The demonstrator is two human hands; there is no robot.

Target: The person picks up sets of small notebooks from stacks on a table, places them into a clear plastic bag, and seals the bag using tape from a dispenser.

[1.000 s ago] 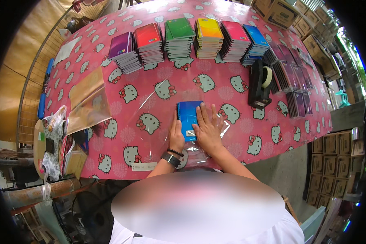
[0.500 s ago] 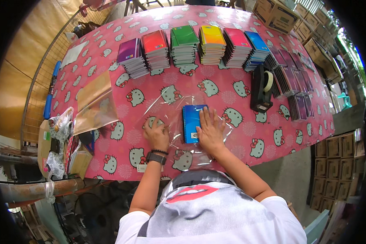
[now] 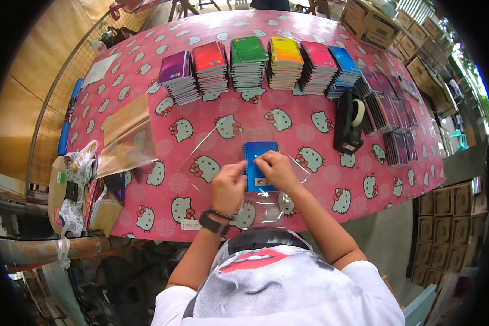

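Observation:
A blue spiral notebook [image 3: 261,151] lies on a clear plastic sheet [image 3: 227,148] in front of me, its coil along the left side. My right hand [image 3: 280,173] is over the notebook's right half, fingers curled and bunched together; whatever is between them is too small to make out. Beside the notebook's lower left edge is my left hand [image 3: 228,187], knuckles up and fingers smeared by motion. A dark band circles that wrist. Glossy creases of the plastic show below the notebook, between my forearms.
Stacks of spiral notebooks, such as the green stack [image 3: 248,62], form an arc at the back. A black tape dispenser [image 3: 346,127] stands right, near purple wrapped notebooks [image 3: 394,117]. Brownish film sheets [image 3: 126,136] lie left. Cartons [image 3: 368,24] sit at the far right corner.
My left hand has moved right, from the plastic to the notebook's left edge. My right hand, flat on the notebook before, has drawn its fingers in. The notebook stays in about the same place.

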